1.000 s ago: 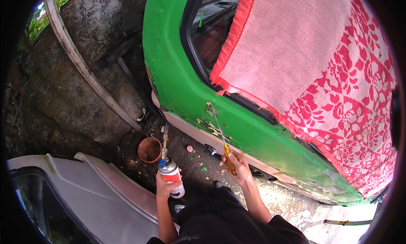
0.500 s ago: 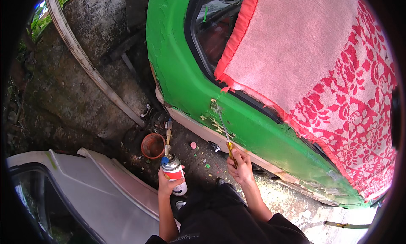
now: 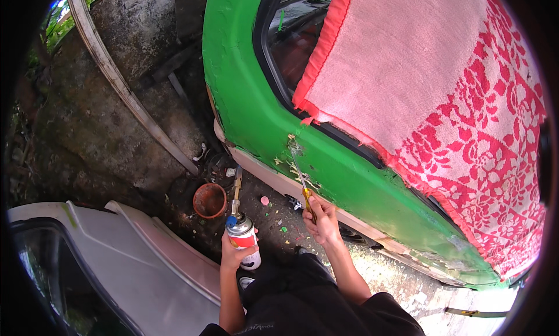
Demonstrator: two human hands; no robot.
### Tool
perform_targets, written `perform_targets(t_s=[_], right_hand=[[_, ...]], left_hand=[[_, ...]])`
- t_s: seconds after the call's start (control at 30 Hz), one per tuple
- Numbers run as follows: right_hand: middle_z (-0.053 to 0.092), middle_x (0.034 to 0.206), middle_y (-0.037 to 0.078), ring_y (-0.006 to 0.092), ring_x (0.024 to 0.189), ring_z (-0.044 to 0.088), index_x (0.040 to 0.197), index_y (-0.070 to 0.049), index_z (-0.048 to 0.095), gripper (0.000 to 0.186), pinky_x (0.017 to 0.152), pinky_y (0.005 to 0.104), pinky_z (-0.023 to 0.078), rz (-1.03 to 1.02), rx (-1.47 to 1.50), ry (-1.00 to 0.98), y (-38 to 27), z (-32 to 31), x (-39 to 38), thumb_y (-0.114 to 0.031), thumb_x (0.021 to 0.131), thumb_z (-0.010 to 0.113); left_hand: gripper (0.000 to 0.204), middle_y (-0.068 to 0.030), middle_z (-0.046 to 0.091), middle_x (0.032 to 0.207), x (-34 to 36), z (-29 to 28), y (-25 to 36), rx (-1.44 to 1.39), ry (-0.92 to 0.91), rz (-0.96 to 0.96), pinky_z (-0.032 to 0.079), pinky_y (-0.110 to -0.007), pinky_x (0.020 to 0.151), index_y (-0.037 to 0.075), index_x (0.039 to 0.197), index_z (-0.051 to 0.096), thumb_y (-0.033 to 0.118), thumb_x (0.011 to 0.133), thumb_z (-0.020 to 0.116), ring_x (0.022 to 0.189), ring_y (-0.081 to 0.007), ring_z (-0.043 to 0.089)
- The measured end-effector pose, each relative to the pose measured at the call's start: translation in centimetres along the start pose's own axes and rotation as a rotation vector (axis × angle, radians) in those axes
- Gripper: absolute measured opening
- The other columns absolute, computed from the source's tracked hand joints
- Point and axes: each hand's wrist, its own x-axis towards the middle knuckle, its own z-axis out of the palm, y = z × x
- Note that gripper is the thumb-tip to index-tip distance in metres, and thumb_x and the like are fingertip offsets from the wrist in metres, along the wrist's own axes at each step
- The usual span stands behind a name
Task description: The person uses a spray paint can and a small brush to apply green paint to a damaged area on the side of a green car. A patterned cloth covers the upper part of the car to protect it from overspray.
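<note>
My left hand (image 3: pixel 233 253) is wrapped round a blowtorch (image 3: pixel 242 237), a white and red gas can with a blue knob and a brass nozzle pointing away from me. No flame shows. My right hand (image 3: pixel 322 218) grips the yellow handle of a screwdriver (image 3: pixel 307 195), or a similar long-shafted tool. Its thin metal shaft reaches up to the green car body (image 3: pixel 244 112), and its tip is at a scraped patch (image 3: pixel 293 143) below the window corner. Paint there is chipped, with pale flakes along the shaft.
A pink and red patterned towel (image 3: pixel 402 62) drapes over the car's roof and windows. A clay pot (image 3: pixel 209 200) stands on the ground beyond the torch. To the left is a grey vehicle (image 3: pixel 157 272); behind runs a stained wall (image 3: pixel 87 126). A small pink object (image 3: pixel 265 201) lies near paint flakes.
My right hand and the tool have shifted slightly left, the tip staying at the scraped patch. The torch has moved a little right, its nozzle tilting slightly toward the car.
</note>
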Motion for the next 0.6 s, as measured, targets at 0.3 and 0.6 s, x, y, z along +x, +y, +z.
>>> perform_targets(t_s=[0.3,0.6], right_hand=[[0.048,0.068,0.002,0.0049,0.042,0.034,0.139,-0.01,0.06,0.034,0.037,0.0215,0.023,-0.046,-0.003,0.027,0.2,-1.2,-0.9,-0.026,0.11,0.052],[0.046,0.07,0.001,0.0045,0.042,0.032,0.15,-0.015,0.053,0.042,0.038,0.0202,0.023,-0.002,-0.006,0.017,0.6,-0.6,0.0,-0.029,0.11,0.053]], left_hand=[[0.066,-0.0127,0.071,0.107,0.6,1.8,0.3,-0.02,-0.008,0.007,0.058,-0.037,0.081,0.001,0.122,0.059,0.0,0.06,0.084,0.09,-0.0224,0.071],[0.065,-0.0124,0.071,0.107,1.3,2.4,0.4,-0.007,-0.032,0.01,0.058,-0.036,0.08,0.001,0.12,0.06,0.0,0.06,0.084,0.09,-0.022,0.071]])
